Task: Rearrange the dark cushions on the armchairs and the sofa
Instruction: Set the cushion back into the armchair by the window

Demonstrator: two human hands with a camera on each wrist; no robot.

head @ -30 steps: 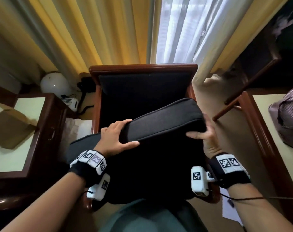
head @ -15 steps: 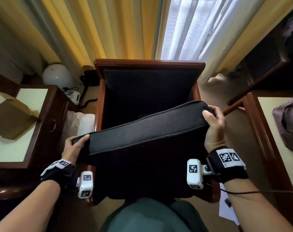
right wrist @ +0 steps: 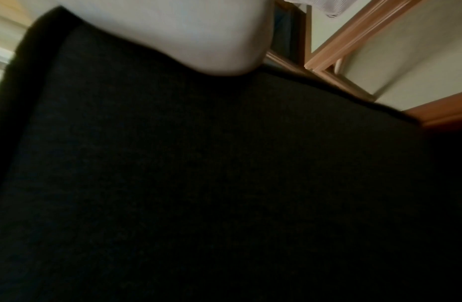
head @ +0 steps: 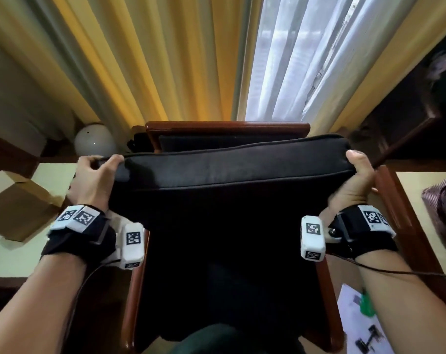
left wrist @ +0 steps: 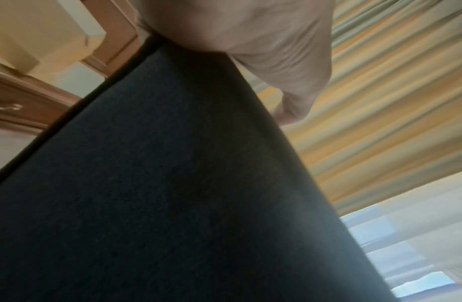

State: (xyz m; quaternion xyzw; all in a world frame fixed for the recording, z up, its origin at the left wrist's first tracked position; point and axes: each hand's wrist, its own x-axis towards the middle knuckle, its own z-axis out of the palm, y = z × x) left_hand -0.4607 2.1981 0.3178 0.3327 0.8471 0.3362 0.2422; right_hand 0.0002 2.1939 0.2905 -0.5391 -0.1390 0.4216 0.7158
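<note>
A large dark cushion (head: 229, 172) is raised upright in front of me, over the wooden armchair (head: 227, 127). My left hand (head: 97, 175) grips its top left corner, and my right hand (head: 357, 175) grips its top right corner. The cushion hides most of the chair's seat and dark backrest (head: 204, 143). In the left wrist view the cushion (left wrist: 159, 194) fills the frame below my palm (left wrist: 250, 36). The right wrist view shows the dark cushion (right wrist: 211, 173) under my palm (right wrist: 185, 36).
Yellow curtains (head: 153, 60) and a white sheer curtain (head: 293, 60) hang behind the chair. A side table (head: 12, 246) with a cardboard box (head: 15, 203) stands left, with a white globe lamp (head: 94, 140) behind it. Another table (head: 426, 221) with striped fabric (head: 444, 208) stands right. Papers (head: 362, 325) lie on the floor.
The cushion has been lifted higher and levelled, from tilted over the seat to upright before the backrest. My left hand moved from the front edge to the left corner and rose.
</note>
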